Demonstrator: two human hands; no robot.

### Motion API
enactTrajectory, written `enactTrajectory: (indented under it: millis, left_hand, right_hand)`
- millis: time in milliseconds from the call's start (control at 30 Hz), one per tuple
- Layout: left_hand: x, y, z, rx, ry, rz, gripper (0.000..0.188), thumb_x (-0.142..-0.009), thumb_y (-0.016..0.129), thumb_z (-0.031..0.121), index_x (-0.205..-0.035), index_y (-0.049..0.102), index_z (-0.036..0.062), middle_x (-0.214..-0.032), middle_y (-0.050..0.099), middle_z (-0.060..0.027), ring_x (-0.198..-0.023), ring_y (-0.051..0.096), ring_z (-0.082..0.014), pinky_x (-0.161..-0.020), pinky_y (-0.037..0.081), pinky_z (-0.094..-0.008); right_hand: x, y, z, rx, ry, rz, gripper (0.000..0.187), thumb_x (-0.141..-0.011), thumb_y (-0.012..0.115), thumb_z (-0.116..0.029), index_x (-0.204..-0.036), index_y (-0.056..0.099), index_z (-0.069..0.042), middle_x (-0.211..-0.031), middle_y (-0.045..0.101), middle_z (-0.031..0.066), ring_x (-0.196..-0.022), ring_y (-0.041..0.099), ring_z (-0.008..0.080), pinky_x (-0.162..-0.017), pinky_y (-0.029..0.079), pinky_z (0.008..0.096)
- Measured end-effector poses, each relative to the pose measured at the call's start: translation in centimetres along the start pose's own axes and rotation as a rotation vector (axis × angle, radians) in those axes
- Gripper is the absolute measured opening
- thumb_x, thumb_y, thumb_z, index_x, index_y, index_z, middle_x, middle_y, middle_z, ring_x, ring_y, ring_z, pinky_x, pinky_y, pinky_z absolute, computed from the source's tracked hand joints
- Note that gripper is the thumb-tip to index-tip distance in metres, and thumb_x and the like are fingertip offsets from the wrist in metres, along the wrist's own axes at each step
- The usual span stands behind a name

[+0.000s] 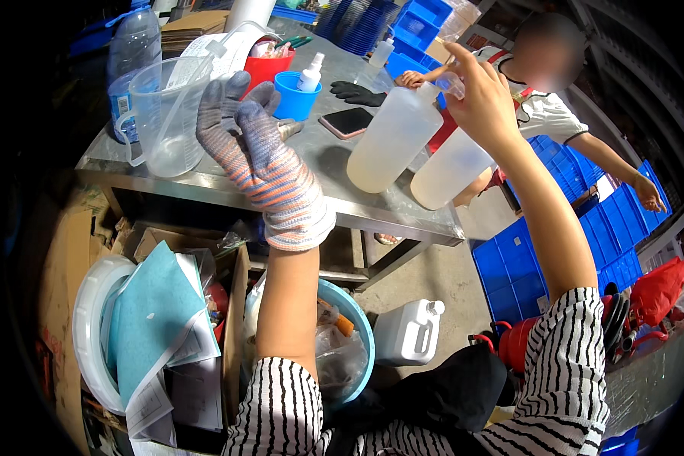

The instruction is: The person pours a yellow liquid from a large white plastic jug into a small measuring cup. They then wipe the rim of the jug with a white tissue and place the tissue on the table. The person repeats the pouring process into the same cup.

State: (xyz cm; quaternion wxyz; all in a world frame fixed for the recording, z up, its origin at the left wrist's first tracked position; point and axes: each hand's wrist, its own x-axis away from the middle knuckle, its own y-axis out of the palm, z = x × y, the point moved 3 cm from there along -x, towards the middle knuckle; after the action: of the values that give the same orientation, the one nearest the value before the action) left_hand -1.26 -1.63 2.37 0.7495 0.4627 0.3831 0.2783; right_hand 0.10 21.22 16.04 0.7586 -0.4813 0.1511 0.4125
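Observation:
My left hand, in a grey glove with orange and blue stripes, is raised over the table's front edge. Its fingers are loosely curled and apart, with nothing visible between them. Beside it stands a clear measuring jug with a handle. My bare right hand pinches a small clear cap-like piece, close to the neck of a cloudy plastic bottle. A second cloudy bottle stands to its right at the table corner; my right hand and wrist hide its top.
The metal table also carries a phone, black gloves, a blue cup with a spray bottle, and a red cup. Across it stands another person. Below are a blue tub, a white jerrycan and blue crates.

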Motion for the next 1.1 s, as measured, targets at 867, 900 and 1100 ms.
enactTrajectory:
  millis: [867,900,1100]
  left_hand:
    - [-1.9,-0.4,3.1,-0.097,0.071,-0.012,0.033,-0.094,0.047,0.017,-0.124,0.044,0.0039,-0.111,0.057,-0.0142,-0.095,0.06,-0.0231,-0.065,0.056,-0.0321]
    - [-1.8,-0.1,3.2,-0.038,0.062,-0.025,0.035,-0.094,0.047,0.015,-0.126,0.043,0.0033,-0.113,0.057,-0.0129,-0.095,0.06,-0.0217,-0.071,0.055,-0.0319]
    - [0.8,1.2,8.6,-0.242,0.468,-0.678,0.048,-0.086,0.063,0.013,-0.129,0.047,-0.0014,-0.121,0.056,-0.0138,-0.107,0.055,-0.0255,-0.096,0.042,-0.0365]
  right_hand:
    - [1.5,-2.1,-5.9,-1.473,0.655,-0.199,0.081,-0.077,0.076,-0.024,-0.14,0.03,-0.003,-0.112,0.062,0.009,-0.097,0.054,0.014,-0.08,0.042,0.0271]
    - [1.1,-1.8,-7.3,-1.511,0.627,-0.201,0.081,-0.077,0.076,-0.024,-0.14,0.03,-0.003,-0.112,0.062,0.0091,-0.097,0.054,0.0138,-0.08,0.042,0.0271]
    - [-4.3,0.5,-13.6,-1.643,0.532,-0.143,0.081,-0.076,0.079,-0.016,-0.139,0.03,-0.003,-0.107,0.061,0.0087,-0.091,0.059,0.0143,-0.077,0.046,0.0267]
